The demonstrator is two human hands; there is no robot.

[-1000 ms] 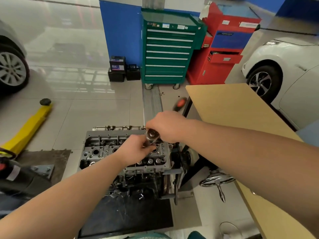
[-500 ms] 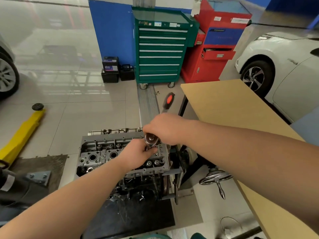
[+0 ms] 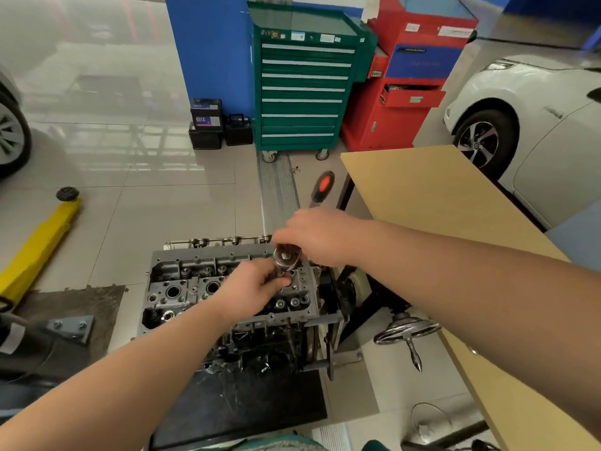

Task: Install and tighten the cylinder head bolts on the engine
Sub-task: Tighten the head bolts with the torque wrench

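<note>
Engine (image 3: 227, 288) sits at the middle of the floor on a dark mat (image 3: 240, 408), its grey top face turned up, and everything else is placed from it. Far to its left lies a yellow jack handle (image 3: 39, 236) on the tiles. Just left of the engine, a small grey bracket (image 3: 70, 327) rests on a dark patch of floor. The left hand (image 3: 250, 291) lies on the engine's right half, fingers curled around the shaft under the ratchet head (image 3: 287, 255), gripping it. What the shaft sits on is hidden by the fingers. The right hand (image 3: 318, 237) is just above the engine's right end, fingers wrapped around the ratchet handle; the handle's black and red tip (image 3: 323, 187) sticks out beyond the hand. Behind the engine stand a green drawer cabinet (image 3: 302, 89) and, further right, a red cabinet (image 3: 409, 92). Right of the engine are a metal handwheel (image 3: 406, 330) and a tan table (image 3: 432, 203), with a white car (image 3: 536, 125) beyond.
</note>
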